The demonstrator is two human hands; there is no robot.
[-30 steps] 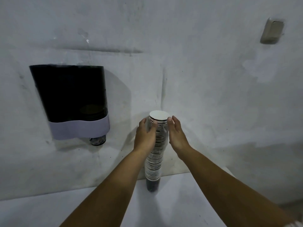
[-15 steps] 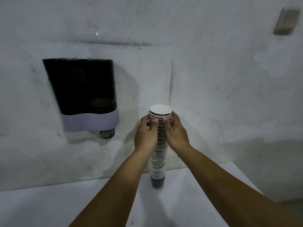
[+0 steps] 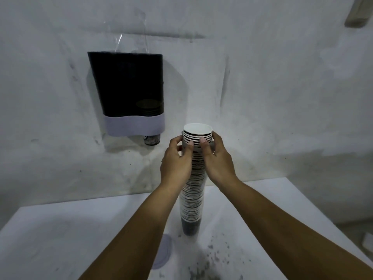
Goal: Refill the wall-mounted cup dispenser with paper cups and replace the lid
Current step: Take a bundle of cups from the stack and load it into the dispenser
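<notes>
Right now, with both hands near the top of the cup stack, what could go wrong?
1. The stack of cups is tall and thin, and it stands on the table. The left hand and right hand grip only its upper part, so the lower cups may separate or the stack may bend when lifted.
2. The lid lies near the table's front edge, partly under the left forearm; an arm could push it off.
</notes>
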